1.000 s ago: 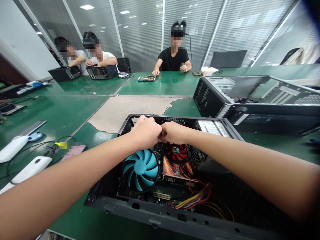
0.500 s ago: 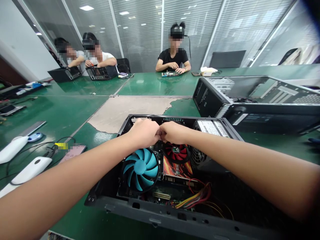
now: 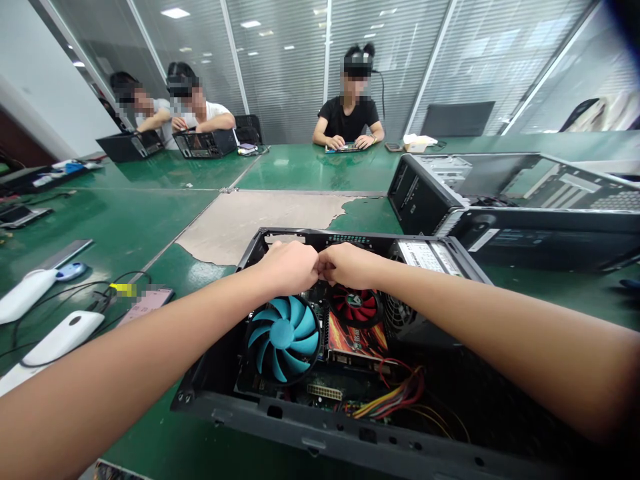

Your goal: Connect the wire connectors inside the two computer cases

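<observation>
Sitting inside the case (image 3: 280, 427): red fan (image 3: 356, 305), wires (image 3: 395, 400).

Before you, the black computer case (image 3: 287, 425) lies on the green desk (image 3: 280, 172), its open side facing up and its inside bared to you. In its left part you see the round blue fan (image 3: 283, 335), blades upward. Right of that sits the graphics card (image 3: 359, 339), orange-and-black, with a red fan (image 3: 356, 304) at its far end. Nearer you, a pale socket (image 3: 325, 392) shows beside a loose bundle of coloured wires (image 3: 387, 398); the power supply (image 3: 430, 257), white-labelled, fills the far right corner.
</observation>
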### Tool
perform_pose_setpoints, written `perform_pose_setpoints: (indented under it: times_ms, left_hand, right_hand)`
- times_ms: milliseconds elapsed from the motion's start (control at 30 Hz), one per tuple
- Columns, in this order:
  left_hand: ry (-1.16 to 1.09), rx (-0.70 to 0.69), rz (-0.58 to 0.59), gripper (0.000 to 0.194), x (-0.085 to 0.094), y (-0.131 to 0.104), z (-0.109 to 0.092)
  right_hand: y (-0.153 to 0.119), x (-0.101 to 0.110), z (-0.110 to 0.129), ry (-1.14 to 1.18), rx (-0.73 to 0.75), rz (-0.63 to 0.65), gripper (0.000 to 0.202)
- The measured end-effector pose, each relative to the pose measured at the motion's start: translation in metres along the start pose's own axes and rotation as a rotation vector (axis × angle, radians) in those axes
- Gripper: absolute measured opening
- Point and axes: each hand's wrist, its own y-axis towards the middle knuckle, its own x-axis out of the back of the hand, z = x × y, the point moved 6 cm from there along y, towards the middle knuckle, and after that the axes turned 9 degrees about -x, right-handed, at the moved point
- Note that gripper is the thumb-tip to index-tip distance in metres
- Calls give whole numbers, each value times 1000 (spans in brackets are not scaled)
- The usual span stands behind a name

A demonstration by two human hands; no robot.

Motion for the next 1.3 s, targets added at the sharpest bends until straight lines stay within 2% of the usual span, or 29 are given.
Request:
perform_pose_setpoints:
  times_ms: [267, 433, 600, 667, 867, 1067, 1300]
  left_hand:
    - [20, -18, -55, 23, 3, -2, 1]
    - [6, -18, -78, 25, 1, -2, 3]
    - [-37, -3, 65, 26, -5, -3, 1]
    - [-45, -9, 84, 25, -5, -3, 1]
    - [3, -33, -1, 21, -2, -3, 1]
    - [50, -71, -43, 18, 1, -3, -1]
    - [26, -76, -83, 23, 2, -3, 1]
  right_hand:
    - [-1, 3, 3, -39, -4, -18, 14]
    - [0, 1, 1, 53, -18, 19, 16]
    - [0, -3, -2, 92, -62, 72, 17]
    - [-1, -3, -2, 81, -61, 76, 18]
    - [0, -1, 2, 18, 14, 36, 20]
    - [1, -2, 3, 14, 40, 52, 21]
    - [3, -3, -4, 89, -28, 81, 18]
